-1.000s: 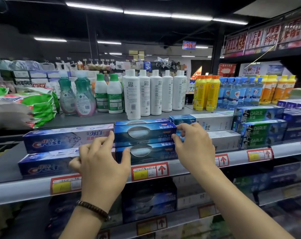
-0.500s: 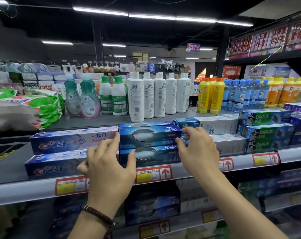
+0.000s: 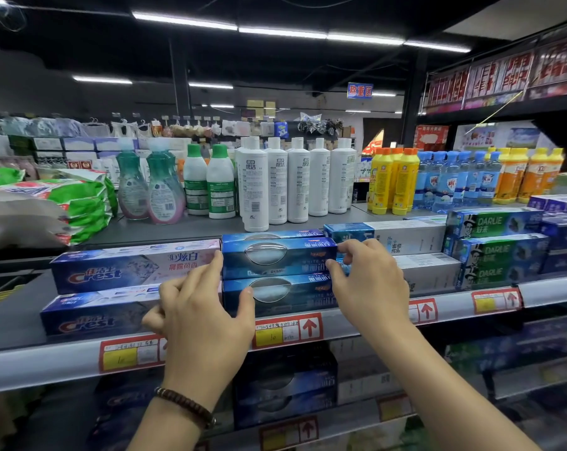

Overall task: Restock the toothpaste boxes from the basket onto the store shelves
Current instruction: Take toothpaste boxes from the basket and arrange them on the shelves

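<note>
The upper blue box [image 3: 277, 257] lies on the lower blue box [image 3: 288, 294] at the front of the shelf [image 3: 47, 362]. The right hand [image 3: 370, 288] pinches the upper one's right end, thumb at the front, fingers curled over the top. The left hand [image 3: 200, 320], a beaded bracelet [image 3: 186, 406] at its wrist, lays straight fingers against the stack's left end, thumb on the lower box's face. Crest boxes [image 3: 129, 268] sit just left; white boxes [image 3: 415, 239] and Darlie boxes [image 3: 496, 249] lie to the right; white bottles [image 3: 298, 183] stand behind
</note>
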A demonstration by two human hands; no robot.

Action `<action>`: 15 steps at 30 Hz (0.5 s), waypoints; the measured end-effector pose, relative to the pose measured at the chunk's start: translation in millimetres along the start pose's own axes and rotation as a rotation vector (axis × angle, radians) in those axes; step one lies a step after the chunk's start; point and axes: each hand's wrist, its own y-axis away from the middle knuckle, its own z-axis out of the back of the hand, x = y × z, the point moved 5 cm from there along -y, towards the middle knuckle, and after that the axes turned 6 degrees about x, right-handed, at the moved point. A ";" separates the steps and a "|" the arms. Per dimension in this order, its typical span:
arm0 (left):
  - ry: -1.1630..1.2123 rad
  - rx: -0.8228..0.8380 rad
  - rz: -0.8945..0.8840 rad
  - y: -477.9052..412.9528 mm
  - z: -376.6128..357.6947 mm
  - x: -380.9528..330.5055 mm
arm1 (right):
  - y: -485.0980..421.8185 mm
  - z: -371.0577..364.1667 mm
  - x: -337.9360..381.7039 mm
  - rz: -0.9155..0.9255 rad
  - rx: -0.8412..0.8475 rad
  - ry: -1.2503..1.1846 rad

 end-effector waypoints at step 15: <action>-0.137 0.015 -0.009 -0.2 -4.9 -3.2 | -9.7 -0.6 2.5 0.012 -0.022 0.126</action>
